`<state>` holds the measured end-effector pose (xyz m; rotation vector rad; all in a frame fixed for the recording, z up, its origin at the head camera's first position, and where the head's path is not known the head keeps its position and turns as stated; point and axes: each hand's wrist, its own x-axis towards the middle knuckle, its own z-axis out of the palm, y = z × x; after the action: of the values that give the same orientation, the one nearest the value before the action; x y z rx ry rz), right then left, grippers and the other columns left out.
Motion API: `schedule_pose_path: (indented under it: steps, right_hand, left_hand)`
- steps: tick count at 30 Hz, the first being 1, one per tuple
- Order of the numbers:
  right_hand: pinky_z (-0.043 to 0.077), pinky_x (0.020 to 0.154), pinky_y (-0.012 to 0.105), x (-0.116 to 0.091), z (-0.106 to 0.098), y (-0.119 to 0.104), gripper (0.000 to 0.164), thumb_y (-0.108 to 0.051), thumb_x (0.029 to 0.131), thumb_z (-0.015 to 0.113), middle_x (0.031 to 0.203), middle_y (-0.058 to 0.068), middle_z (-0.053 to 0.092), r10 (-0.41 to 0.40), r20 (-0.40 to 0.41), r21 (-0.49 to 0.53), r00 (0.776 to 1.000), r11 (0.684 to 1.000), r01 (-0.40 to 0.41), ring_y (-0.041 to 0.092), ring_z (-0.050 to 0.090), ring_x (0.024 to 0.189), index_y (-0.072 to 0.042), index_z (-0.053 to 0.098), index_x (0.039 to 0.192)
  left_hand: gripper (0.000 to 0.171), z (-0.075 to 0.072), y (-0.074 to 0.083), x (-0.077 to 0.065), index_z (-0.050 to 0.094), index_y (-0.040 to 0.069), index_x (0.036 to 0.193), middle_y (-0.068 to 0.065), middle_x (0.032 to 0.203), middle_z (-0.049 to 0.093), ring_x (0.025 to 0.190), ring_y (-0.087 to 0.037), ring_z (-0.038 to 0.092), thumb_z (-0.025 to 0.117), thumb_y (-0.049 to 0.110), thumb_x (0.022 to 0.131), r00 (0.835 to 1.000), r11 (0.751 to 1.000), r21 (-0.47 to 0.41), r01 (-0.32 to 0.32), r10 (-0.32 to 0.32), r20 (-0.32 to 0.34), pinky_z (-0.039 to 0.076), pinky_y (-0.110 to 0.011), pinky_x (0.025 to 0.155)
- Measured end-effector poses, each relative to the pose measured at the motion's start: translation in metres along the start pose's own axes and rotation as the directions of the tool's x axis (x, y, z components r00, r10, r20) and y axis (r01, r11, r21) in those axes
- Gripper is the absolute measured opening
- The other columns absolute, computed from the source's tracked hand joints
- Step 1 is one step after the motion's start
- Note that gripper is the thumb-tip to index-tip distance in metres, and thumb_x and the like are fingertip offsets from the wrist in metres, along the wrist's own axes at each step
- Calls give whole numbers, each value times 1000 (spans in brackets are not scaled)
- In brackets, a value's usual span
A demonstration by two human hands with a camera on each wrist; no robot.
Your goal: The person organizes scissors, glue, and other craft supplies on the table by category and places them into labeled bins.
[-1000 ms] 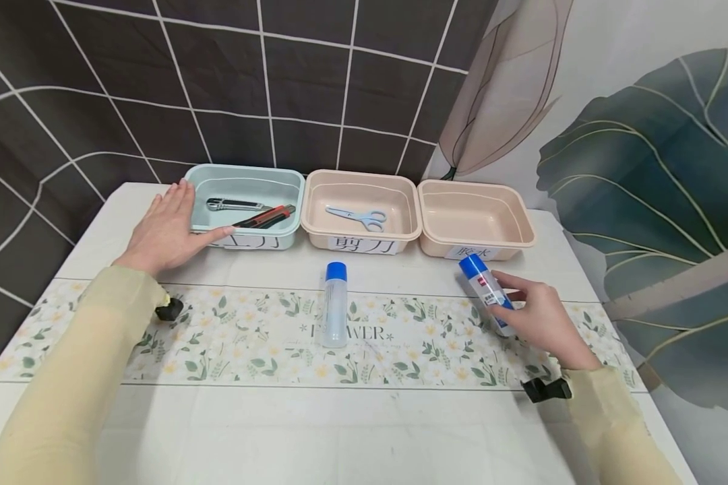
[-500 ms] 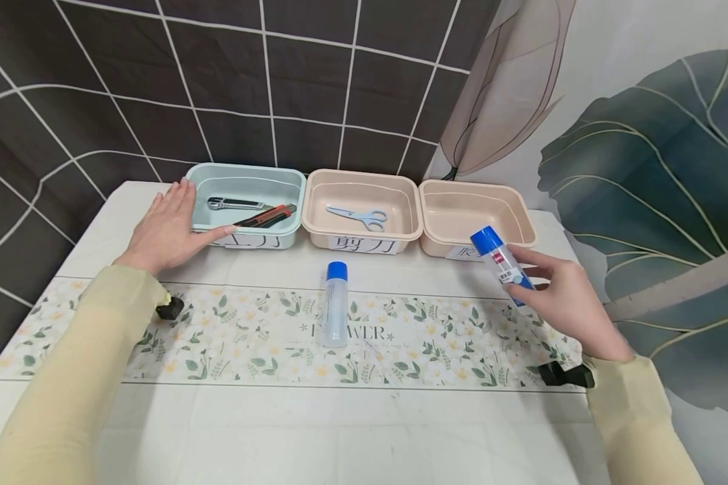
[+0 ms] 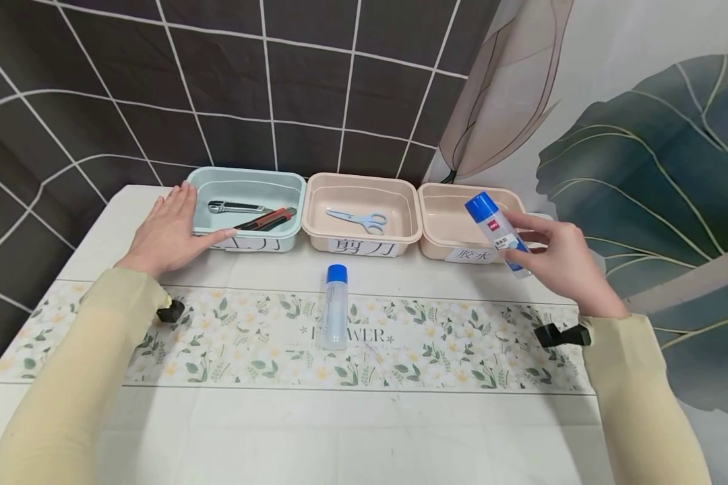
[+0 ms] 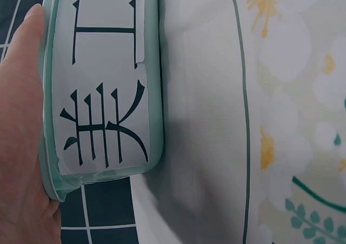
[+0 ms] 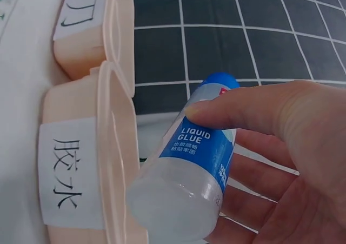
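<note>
My right hand (image 3: 555, 259) pinches a liquid glue bottle (image 3: 499, 232) with a blue cap, tilted and raised over the front of the right pink bin (image 3: 439, 239). In the right wrist view the thumb lies across the blue label of the glue bottle (image 5: 189, 146), and the fingers sit behind it. My left hand (image 3: 166, 232) rests against the left end of the light blue bin (image 3: 249, 176), fingers straight, thumb along its front rim. Utility knives (image 3: 267, 219) lie in that bin. A second glue bottle (image 3: 336, 310) stands on the table in the middle.
The middle pink bin (image 3: 315, 229) holds light blue scissors (image 3: 358, 219). All three bins stand in a row at the back, with paper labels in front. Behind them hangs a dark gridded cloth (image 3: 218, 81). A floral band (image 3: 249, 337) crosses the white tablecloth.
My right hand has lifted the glue bottle off the table and carried it up and back to the right pink bin. The left hand stays on the blue bin.
</note>
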<state>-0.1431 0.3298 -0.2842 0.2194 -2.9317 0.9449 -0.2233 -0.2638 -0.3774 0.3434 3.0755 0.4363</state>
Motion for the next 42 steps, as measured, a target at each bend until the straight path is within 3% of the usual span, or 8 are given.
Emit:
schedule_pose_path:
  steps: [3, 9, 13, 21, 34, 42]
  right_hand:
    - [48, 73, 8, 12, -4, -2, 61, -15, 92, 78, 143, 21, 55, 17, 14, 2, 1000, 1000, -17, 44, 59, 121, -13, 56, 148]
    - [57, 84, 26, 35, -13, -5, 57, -21, 93, 78, 139, 17, 59, 23, 45, -12, 999, 1000, -23, 39, 62, 118, -15, 59, 146]
    - [57, 84, 25, 50, -16, -3, 55, -22, 92, 79, 137, 16, 61, 28, 61, -9, 998, 1000, -28, 37, 63, 117, -13, 61, 144]
    - [51, 99, 54, 80, -16, 5, 58, -22, 95, 76, 141, 17, 58, 81, 127, -21, 989, 997, -79, 37, 59, 122, -13, 56, 148]
    - [48, 102, 57, 113, 10, 41, 57, -10, 91, 78, 143, 20, 55, 123, 238, 31, 963, 990, -134, 40, 58, 119, -9, 58, 144]
    - [46, 104, 55, 121, 37, 53, 51, -1, 90, 75, 137, 23, 58, 155, 251, 9, 956, 987, -162, 40, 53, 123, -5, 61, 140]
  left_hand:
    - [118, 0, 0, -1, -2, -13, 156, -30, 164, -6, 152, -40, -8, 44, 76, 94, 1000, 1000, -2, 3, -3, 2, -8, -51, 122]
    - [118, 1, 1, -1, -1, -12, 156, -30, 164, -6, 152, -39, -9, 44, 76, 94, 1000, 1000, -4, 4, -4, -1, -9, -50, 122]
    - [117, 0, 2, -1, -2, -12, 156, -30, 164, -6, 153, -39, -8, 44, 76, 94, 1000, 1000, -3, 2, -2, 0, -9, -50, 122]
    - [117, -1, 3, -1, -1, -13, 156, -31, 164, -4, 152, -41, -6, 43, 76, 94, 1000, 1000, -2, -1, 1, -2, -8, -50, 122]
    - [117, -1, 2, -1, -1, -13, 156, -31, 164, -4, 152, -43, -3, 44, 75, 94, 1000, 1000, 1, -3, 3, -2, -7, -51, 122]
    - [117, -1, 1, -1, -1, -13, 156, -31, 164, -4, 152, -43, -4, 44, 75, 94, 1000, 1000, -1, -1, 1, 1, -7, -51, 122]
